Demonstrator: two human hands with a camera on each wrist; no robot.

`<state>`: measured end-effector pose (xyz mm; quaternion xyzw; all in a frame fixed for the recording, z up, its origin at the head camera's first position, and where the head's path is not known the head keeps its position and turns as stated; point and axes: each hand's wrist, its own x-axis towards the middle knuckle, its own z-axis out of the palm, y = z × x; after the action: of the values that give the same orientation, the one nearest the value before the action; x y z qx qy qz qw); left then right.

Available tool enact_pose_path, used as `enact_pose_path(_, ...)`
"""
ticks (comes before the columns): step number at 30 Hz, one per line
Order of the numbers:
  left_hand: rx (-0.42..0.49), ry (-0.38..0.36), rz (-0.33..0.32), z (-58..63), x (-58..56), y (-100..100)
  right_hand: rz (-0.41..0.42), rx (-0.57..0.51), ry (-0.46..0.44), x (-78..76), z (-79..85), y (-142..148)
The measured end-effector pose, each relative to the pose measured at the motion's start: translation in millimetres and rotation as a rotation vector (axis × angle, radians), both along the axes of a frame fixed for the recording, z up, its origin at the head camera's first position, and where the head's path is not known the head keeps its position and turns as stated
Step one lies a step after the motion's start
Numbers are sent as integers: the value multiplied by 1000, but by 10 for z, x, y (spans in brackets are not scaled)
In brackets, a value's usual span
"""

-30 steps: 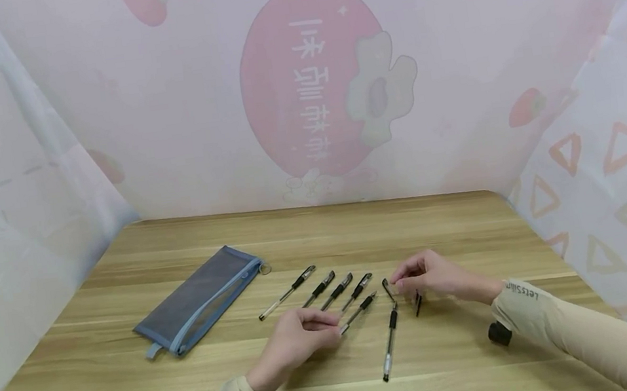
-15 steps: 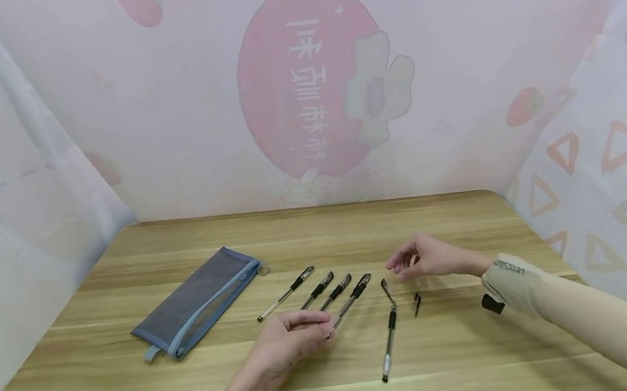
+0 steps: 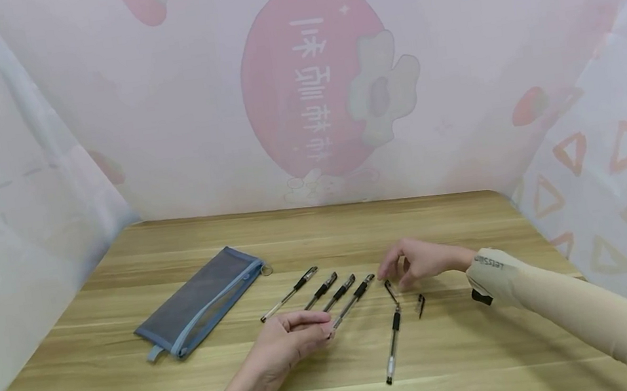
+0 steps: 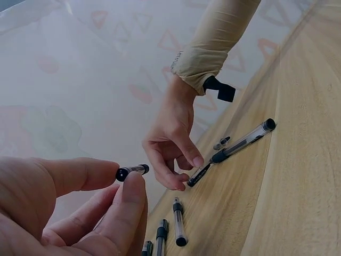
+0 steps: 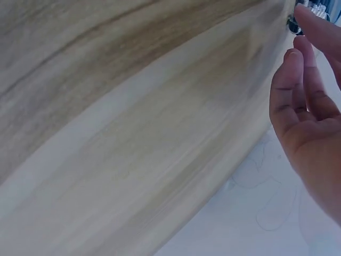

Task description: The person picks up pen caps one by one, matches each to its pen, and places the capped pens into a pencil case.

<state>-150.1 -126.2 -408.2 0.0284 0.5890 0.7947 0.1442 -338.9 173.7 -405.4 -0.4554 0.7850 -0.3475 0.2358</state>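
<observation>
Between thumb and index finger, my left hand (image 3: 283,351) pinches a clear gel pen with a black grip (image 3: 343,316). The left wrist view shows this pen (image 4: 134,172) nearly end-on, above the table. My right hand (image 3: 420,259) hovers with loosely bent fingers and holds nothing; its fingertips are near a slim black pen cap (image 3: 389,290). That cap lies at the tip of an uncapped pen (image 3: 393,347). A second black cap (image 3: 420,305) lies to the right. In the right wrist view the right hand (image 5: 314,117) has bare fingers, apart from the table.
Several pens lie side by side left of centre, among them a leftmost pen (image 3: 289,294) and two capped ones, partly hidden by the left hand. A blue-grey mesh pencil case (image 3: 199,303) with a zip lies at the left of the wooden table (image 3: 462,374). Patterned cloth walls surround the table.
My left hand has moved left with the pen, which now lines up over a pen on the table. The right hand has risen from the slim cap, then come back slightly left.
</observation>
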Motion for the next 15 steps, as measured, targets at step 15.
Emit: enact_pose_path(15, 8, -4, -2, -4, 7, 2, 22, 31, 26, -86, -84, -22)
